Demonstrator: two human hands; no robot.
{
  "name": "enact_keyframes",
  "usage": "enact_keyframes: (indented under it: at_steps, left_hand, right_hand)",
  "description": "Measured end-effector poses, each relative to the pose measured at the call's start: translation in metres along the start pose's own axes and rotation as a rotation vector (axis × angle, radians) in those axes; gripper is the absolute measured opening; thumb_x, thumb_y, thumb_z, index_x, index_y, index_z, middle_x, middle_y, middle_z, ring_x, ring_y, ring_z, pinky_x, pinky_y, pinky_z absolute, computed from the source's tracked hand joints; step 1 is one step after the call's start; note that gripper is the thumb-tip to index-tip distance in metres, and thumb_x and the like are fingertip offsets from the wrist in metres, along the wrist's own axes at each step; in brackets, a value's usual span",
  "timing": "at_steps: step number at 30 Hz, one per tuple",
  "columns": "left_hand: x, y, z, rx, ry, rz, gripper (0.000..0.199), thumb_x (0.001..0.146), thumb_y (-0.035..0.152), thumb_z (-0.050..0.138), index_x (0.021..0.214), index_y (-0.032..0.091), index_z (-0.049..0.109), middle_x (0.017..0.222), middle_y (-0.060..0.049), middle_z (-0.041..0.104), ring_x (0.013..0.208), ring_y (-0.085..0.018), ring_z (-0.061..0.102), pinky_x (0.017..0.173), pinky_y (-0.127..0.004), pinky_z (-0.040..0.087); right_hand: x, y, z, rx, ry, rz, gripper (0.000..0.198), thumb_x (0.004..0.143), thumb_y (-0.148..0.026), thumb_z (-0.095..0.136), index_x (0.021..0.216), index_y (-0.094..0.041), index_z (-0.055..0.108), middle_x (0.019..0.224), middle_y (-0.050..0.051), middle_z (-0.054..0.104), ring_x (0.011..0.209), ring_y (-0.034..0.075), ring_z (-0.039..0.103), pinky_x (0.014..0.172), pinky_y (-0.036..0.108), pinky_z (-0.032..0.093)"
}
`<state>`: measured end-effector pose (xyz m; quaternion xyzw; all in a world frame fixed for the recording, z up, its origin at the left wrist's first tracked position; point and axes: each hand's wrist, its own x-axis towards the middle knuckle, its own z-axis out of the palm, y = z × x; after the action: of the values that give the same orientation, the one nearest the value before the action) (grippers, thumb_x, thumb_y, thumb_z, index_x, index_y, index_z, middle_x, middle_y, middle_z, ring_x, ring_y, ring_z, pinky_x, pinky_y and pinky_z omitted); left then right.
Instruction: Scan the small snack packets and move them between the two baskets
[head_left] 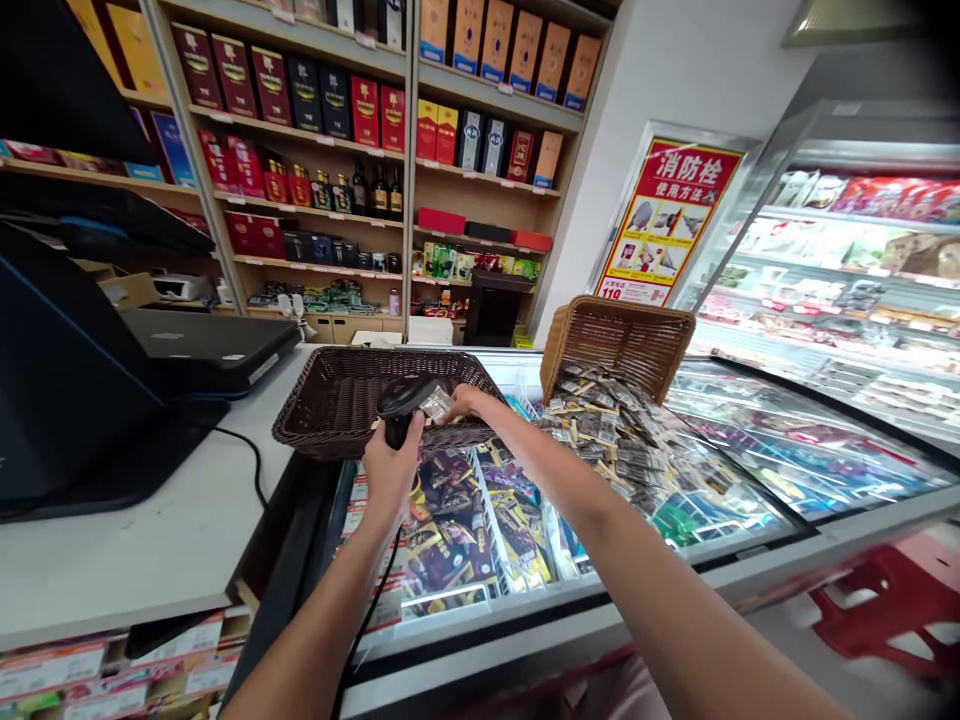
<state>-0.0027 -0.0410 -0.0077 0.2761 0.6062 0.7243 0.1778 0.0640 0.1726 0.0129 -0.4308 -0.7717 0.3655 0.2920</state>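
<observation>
My left hand (391,465) is wrapped round the handle of a black barcode scanner (405,397), whose cable hangs down past my forearm. Right in front of the scanner head, my right hand (466,402) pinches a small clear packet (436,402) with a printed label. Both hands are over the near right side of a dark brown wicker basket (330,395), with a few small packets partly hidden inside it. To the right, a lighter brown basket (622,335) lies tipped on its side. Many similar small packets (622,440) spill from it in a heap on the freezer's glass top.
Under the baskets is a glass-topped chest freezer (600,600) full of packaged goods. A white counter (150,560) with a black checkout terminal (75,400) stands at the left. Shelves of boxed bottles (315,100) line the back. A red stool (885,610) is at lower right.
</observation>
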Motion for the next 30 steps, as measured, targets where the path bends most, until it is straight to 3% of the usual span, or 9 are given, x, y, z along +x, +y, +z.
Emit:
enact_keyframes:
  at_steps: [3,6,9,12,15,19,24,30]
  left_hand:
    - [-0.001,0.008,0.001,-0.077,-0.003,-0.046,0.056,0.064,0.071,0.089,0.079,0.024,0.064,0.060,0.004,0.063,0.047,-0.013,0.053,0.045,-0.025,0.040]
    - [-0.004,0.018,0.002,-0.116,0.006,-0.080,0.059,0.059,0.070,0.093,0.080,0.023,0.064,0.060,0.004,0.063,0.047,-0.011,0.051,0.043,-0.024,0.037]
    - [-0.008,0.027,0.004,-0.140,0.000,-0.080,0.063,0.053,0.070,0.097,0.078,0.022,0.063,0.059,0.005,0.063,0.047,-0.010,0.051,0.043,-0.023,0.037]
    - [-0.011,0.031,0.006,-0.143,-0.027,-0.068,0.065,0.050,0.071,0.099,0.075,0.022,0.063,0.059,0.005,0.063,0.048,-0.009,0.050,0.044,-0.022,0.038]
    - [-0.014,0.030,0.008,-0.128,-0.052,-0.055,0.068,0.048,0.072,0.100,0.075,0.021,0.064,0.059,0.006,0.063,0.048,-0.009,0.049,0.043,-0.023,0.038]
    - [-0.019,0.029,0.010,-0.066,-0.147,-0.056,0.070,0.049,0.077,0.099,0.072,0.022,0.062,0.059,0.005,0.061,0.048,-0.010,0.049,0.042,-0.024,0.037]
    - [-0.024,0.031,0.012,0.023,-0.308,-0.043,0.066,0.053,0.071,0.101,0.077,0.019,0.067,0.062,0.004,0.062,0.050,-0.010,0.050,0.044,-0.024,0.037]
    - [-0.024,0.026,0.013,0.041,-0.347,-0.020,0.063,0.061,0.071,0.098,0.081,0.020,0.068,0.065,0.004,0.062,0.050,-0.010,0.049,0.045,-0.024,0.039]
  right_hand:
    - [-0.011,0.000,-0.014,-0.037,-0.015,0.126,0.041,0.060,-0.028,0.103,0.063,-0.021,0.064,0.060,-0.006,0.060,0.066,0.016,0.063,0.065,0.028,0.050]
    - [-0.033,-0.001,-0.042,0.131,0.144,-0.028,0.025,0.067,-0.019,0.094,0.077,-0.022,0.070,0.074,-0.005,0.069,0.077,0.015,0.066,0.073,0.026,0.052]
    - [-0.068,0.005,-0.076,0.383,0.213,-0.126,0.020,0.079,-0.035,0.087,0.089,-0.023,0.074,0.078,-0.004,0.068,0.075,0.014,0.063,0.069,0.025,0.050]
    - [-0.106,0.024,-0.099,0.546,0.294,-0.094,0.035,0.083,-0.056,0.084,0.092,-0.024,0.072,0.068,-0.006,0.053,0.059,0.012,0.048,0.055,0.025,0.040]
    - [-0.133,0.049,-0.105,0.683,0.403,-0.013,0.044,0.081,-0.064,0.085,0.094,-0.025,0.069,0.063,-0.009,0.039,0.052,0.011,0.036,0.049,0.027,0.031]
    - [-0.142,0.073,-0.100,0.901,0.569,0.137,0.049,0.076,-0.062,0.090,0.097,-0.025,0.066,0.062,-0.010,0.040,0.050,0.011,0.036,0.047,0.028,0.030]
    - [-0.138,0.075,-0.105,1.003,0.576,0.158,0.047,0.082,-0.058,0.088,0.107,-0.023,0.070,0.066,-0.008,0.044,0.053,0.012,0.042,0.048,0.029,0.034]
    - [-0.141,0.075,-0.106,0.893,0.546,0.148,0.028,0.095,-0.050,0.077,0.103,-0.025,0.068,0.069,-0.007,0.038,0.056,0.013,0.037,0.052,0.031,0.036]
